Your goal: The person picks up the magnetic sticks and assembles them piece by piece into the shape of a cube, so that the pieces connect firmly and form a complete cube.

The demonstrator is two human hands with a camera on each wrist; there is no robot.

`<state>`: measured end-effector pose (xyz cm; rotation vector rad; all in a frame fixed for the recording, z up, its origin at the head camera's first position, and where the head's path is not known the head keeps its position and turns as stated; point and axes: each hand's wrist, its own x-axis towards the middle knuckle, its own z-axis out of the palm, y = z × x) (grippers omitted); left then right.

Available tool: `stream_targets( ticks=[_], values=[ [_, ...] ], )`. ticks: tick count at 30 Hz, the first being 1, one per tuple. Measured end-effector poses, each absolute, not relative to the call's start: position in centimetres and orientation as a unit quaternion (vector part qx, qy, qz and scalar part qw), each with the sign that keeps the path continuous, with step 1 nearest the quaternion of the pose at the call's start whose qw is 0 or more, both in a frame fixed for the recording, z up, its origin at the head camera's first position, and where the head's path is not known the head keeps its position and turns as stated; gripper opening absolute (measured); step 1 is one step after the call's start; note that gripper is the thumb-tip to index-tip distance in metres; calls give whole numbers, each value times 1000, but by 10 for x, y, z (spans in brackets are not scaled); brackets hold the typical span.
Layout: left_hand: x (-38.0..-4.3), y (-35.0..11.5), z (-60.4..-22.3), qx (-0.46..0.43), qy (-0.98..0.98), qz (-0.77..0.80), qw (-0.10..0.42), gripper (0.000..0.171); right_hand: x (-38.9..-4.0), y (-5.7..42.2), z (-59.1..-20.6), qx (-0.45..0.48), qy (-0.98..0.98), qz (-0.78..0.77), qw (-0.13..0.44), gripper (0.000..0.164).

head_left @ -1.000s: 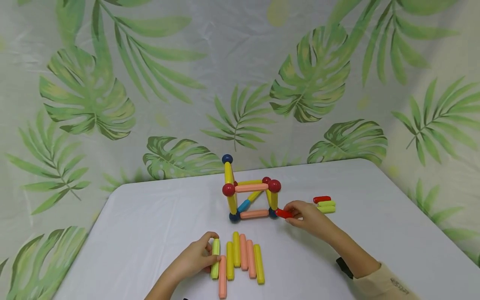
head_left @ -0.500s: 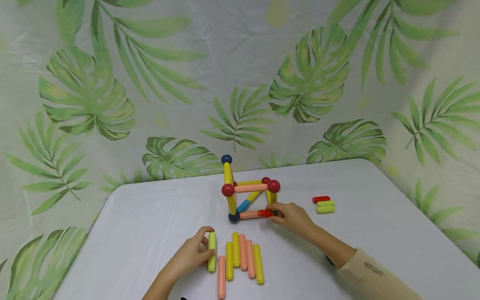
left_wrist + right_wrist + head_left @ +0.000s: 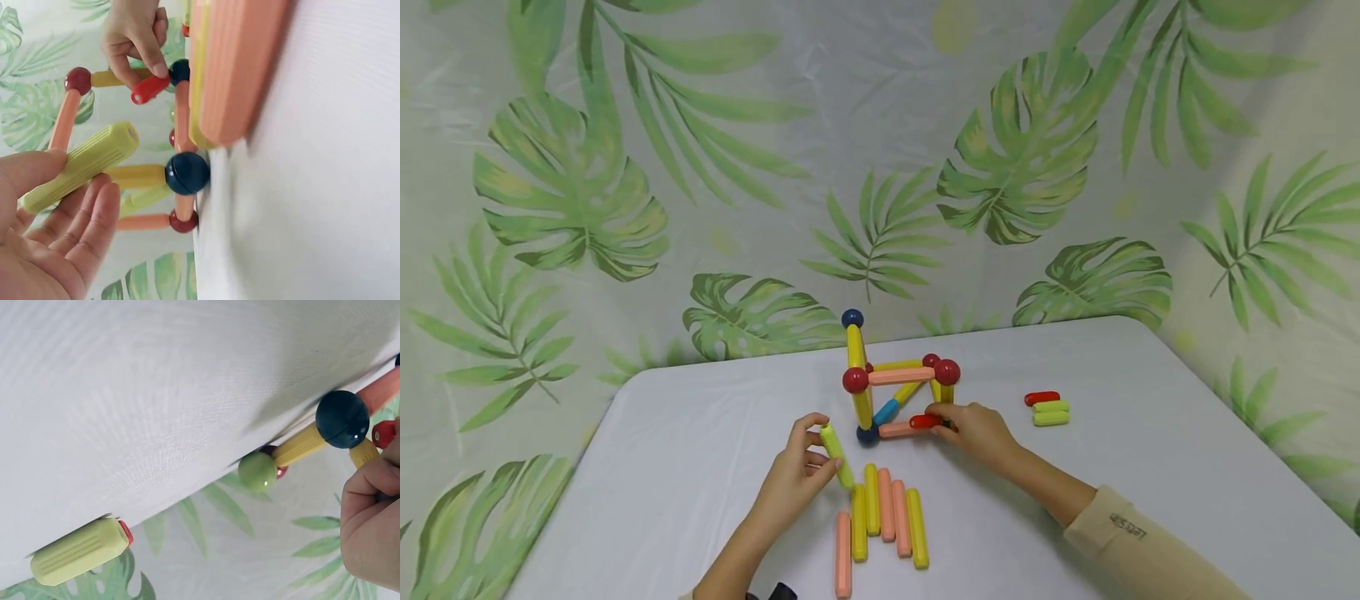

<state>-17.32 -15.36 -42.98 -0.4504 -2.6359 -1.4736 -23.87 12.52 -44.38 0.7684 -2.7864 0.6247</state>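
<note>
My left hand (image 3: 793, 471) pinches a yellow-green magnetic rod (image 3: 838, 457) between thumb and fingers, tilted and raised off the table in the left wrist view. A short red rod (image 3: 924, 422) is pinched in my right hand (image 3: 981, 435), at the front lower right corner of a frame of magnetic rods and balls. That frame has a pink top rod (image 3: 901, 376), red balls (image 3: 947, 372) at its upper corners and a blue ball (image 3: 867, 434) at the lower left. One yellow rod (image 3: 855, 346) rises from it to a blue ball (image 3: 852, 318).
Several yellow rods (image 3: 917, 529) and pink rods (image 3: 843, 554) lie near the front of the white table (image 3: 662, 475). To the right lie a short red rod (image 3: 1042, 398) and two short yellow-green rods (image 3: 1051, 418). A leaf-patterned cloth (image 3: 880, 150) hangs behind.
My left hand has lifted the yellow-green rod from beside the row and carried it forward, tilting it. My right hand has moved left with the red rod, from beside the frame to its front.
</note>
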Motion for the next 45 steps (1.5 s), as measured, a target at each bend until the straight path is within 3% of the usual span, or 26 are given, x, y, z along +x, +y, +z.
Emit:
stream_targets(
  ticks=[12,26,36,45],
  values=[
    [-196,-116,-421,-183,-807,-551,103,29,-239,121,-446,247,-952,151,104,33],
    [-205,-87,-427,-212,-814,-525,127,29,-240,122,-447,276,-938,161,137,30],
    [-205,-81,-426,-206,-839,-481,148,30,-239,121,-445,277,-937,169,131,29],
    [-200,-98,-404,-257,-885,-325,212,36,-239,120,-444,279,-932,194,126,34]
  ],
)
